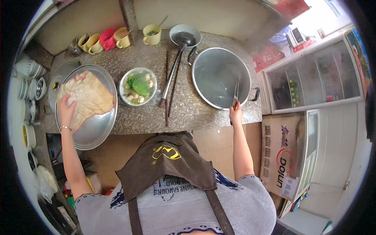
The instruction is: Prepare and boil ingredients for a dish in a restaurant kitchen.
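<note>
My left hand [66, 108] grips a beige cloth [93, 95] with a pink edge, spread over a large round metal lid [95, 129]. The cloth hides any knob beneath it. The lid's near rim juts past the counter edge. My right hand [236, 114] holds a pair of metal tongs [236, 89], their tips down inside a big two-handled metal pot [216, 73]. Steam hazes the pot's greyish inside, so its contents are unclear. Between my hands, a bowl of soup [138, 86] with green leaves and pale chunks stands on the granite counter [144, 117].
A long-handled ladle [173, 73] rests in a grey bowl [192, 29], with long chopsticks [167, 97] alongside. Yellow mugs [122, 38] and a pink mug [107, 39] line the back wall. Stacked dishes [30, 88] stand left; a glass-fronted cabinet [314, 77] and cardboard box [274, 152] stand right.
</note>
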`<act>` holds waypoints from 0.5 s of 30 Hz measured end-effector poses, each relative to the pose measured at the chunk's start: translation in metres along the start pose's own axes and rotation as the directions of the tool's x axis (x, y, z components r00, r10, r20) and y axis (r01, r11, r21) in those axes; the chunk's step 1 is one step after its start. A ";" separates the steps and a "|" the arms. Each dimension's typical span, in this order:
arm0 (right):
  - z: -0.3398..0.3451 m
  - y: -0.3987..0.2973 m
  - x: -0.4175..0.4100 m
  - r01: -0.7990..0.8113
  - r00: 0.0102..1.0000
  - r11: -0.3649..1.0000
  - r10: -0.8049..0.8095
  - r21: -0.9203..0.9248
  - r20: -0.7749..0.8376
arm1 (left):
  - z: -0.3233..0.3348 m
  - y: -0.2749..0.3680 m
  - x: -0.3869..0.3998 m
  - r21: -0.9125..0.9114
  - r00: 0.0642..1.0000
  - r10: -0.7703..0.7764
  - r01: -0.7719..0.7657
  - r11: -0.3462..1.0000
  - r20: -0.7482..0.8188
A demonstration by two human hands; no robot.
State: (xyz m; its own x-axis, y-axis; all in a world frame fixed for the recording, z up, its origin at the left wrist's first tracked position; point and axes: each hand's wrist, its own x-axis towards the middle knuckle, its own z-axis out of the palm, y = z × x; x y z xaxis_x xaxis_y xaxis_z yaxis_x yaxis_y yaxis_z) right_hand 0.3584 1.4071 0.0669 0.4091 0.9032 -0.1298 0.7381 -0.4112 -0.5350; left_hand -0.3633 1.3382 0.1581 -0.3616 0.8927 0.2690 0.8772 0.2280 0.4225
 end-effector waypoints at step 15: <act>0.037 -0.030 0.059 -0.479 0.784 0.765 0.151 0.431 0.603 | -0.027 0.054 -0.022 0.022 0.986 -0.167 0.166 0.986 0.019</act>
State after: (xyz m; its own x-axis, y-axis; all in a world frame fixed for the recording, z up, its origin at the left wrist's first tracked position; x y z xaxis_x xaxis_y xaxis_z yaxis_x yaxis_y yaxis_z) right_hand 0.3410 1.4777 0.0447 0.1082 0.7200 -0.6855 0.1371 -0.6938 -0.7070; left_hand -0.3162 1.3205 0.1989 -0.4969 0.8492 0.1785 0.8115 0.3818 0.4425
